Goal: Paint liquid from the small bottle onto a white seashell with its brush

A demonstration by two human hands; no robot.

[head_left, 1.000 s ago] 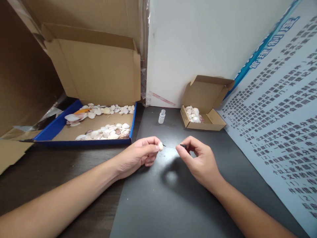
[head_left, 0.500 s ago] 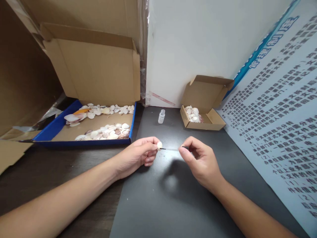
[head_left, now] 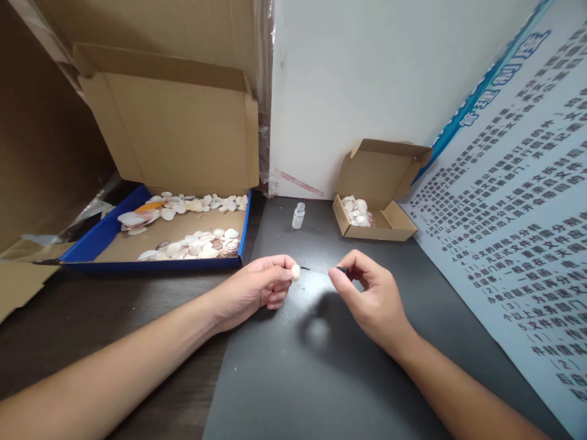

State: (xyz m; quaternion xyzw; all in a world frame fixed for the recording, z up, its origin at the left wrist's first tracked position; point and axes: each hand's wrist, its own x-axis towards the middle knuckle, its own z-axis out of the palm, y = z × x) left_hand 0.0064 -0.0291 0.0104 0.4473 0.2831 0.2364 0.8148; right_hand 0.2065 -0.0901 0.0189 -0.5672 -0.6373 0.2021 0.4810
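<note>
Pinching a small shell [head_left: 296, 272], the left hand [head_left: 257, 290] is meeting the right hand's [head_left: 371, 299] thin brush [head_left: 321, 270], while trayfuls at ten o'clock are waiting untouched.

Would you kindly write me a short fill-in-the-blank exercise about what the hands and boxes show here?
1. The left hand pinches a small ____ at its fingertips.
2. The right hand holds a thin brush whose tip points toward the ____ hand.
3. The small glass vial stands ____ on the dark mat.
Missing words: shell; left; upright
</note>
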